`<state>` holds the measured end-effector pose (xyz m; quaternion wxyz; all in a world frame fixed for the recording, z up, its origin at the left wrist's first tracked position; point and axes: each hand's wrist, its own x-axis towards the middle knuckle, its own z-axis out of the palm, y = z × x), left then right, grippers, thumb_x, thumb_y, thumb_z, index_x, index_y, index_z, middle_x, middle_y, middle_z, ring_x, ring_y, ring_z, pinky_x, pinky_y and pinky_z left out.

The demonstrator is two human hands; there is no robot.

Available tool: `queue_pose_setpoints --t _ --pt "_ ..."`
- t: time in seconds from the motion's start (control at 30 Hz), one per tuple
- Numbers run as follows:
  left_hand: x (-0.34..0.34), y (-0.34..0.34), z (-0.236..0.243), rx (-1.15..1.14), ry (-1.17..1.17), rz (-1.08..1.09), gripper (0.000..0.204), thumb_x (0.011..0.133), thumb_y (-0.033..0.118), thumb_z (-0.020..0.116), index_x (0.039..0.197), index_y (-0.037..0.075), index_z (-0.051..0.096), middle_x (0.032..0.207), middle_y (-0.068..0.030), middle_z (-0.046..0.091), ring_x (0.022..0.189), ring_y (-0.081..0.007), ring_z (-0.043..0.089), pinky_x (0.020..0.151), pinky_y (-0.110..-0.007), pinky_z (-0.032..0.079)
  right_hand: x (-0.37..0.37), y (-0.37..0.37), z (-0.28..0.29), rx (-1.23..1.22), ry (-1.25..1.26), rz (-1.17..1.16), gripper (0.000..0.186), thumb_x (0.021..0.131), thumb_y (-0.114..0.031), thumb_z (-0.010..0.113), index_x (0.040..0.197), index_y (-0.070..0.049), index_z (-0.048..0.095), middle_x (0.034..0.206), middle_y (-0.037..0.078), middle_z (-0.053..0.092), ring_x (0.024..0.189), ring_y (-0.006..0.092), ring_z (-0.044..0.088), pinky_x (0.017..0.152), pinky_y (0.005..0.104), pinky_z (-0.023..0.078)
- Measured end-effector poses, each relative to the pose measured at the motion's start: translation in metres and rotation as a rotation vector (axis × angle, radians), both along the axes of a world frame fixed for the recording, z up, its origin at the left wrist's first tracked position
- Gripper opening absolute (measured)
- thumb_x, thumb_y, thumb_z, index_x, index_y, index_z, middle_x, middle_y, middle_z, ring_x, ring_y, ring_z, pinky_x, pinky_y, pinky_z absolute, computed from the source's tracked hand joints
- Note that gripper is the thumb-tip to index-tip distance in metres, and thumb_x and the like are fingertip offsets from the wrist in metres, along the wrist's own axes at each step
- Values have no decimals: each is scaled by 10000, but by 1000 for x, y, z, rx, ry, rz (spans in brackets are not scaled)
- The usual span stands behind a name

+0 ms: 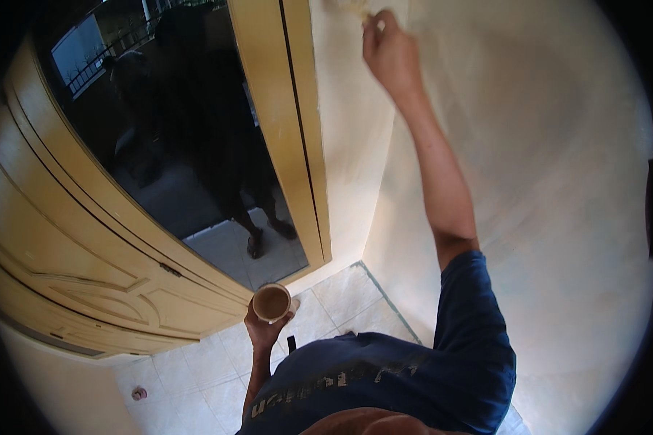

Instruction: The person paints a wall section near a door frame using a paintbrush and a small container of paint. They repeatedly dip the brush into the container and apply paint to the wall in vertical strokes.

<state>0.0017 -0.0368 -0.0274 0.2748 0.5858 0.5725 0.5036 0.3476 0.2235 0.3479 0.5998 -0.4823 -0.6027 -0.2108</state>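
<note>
My left hand (pixel 263 332) is closed around a round cup (pixel 272 303), held upright at waist height near the lower corner of the door frame. The inside of the cup looks brownish; how full it is cannot be made out. High up at the top edge, my right hand (pixel 390 56) is closed on a pale paintbrush (pixel 358 9). The brush's head reaches toward the narrow cream wall (pixel 352 123) beside the door frame and is blurred and partly cut off by the picture's edge. My right arm is stretched far up.
A yellow wooden door (pixel 80 239) with a dark glass panel (pixel 189 130) fills the left; the glass reflects a person and a railing. A broad, blotchy beige wall (pixel 544 203) stands at the right. Below are light floor tiles (pixel 341 297) with a small pinkish object (pixel 139 393).
</note>
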Motion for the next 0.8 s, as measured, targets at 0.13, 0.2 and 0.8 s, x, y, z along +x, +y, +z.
queue_pose_setpoints --t 0.13,0.2,0.8 --pt "-4 -2 -7 -8 -11 21 784 631 288 980 1261 5 608 1111 -138 740 1040 -261 723 894 -404 579 -17 26 -100 13 -9 75 155 967 -95 589 1107 -28 592 808 252 617 756 457 620 673 536 511" --pt "-6 -3 -9 -22 -11 27 787 628 285 980 1261 6 606 1114 -138 740 1041 -260 723 896 -401 578 -24 26 -158 -36 27 94 180 976 -95 586 1145 -36 594 846 249 621 760 449 630 655 525 516" --pt "-9 -9 -8 -36 -42 -35 781 610 302 989 1226 -8 622 1093 -143 742 1007 -251 728 870 -393 586 17 -45 -465 -851 166 122 230 970 -245 620 1091 -52 589 806 293 681 797 508 673 666 549 539"
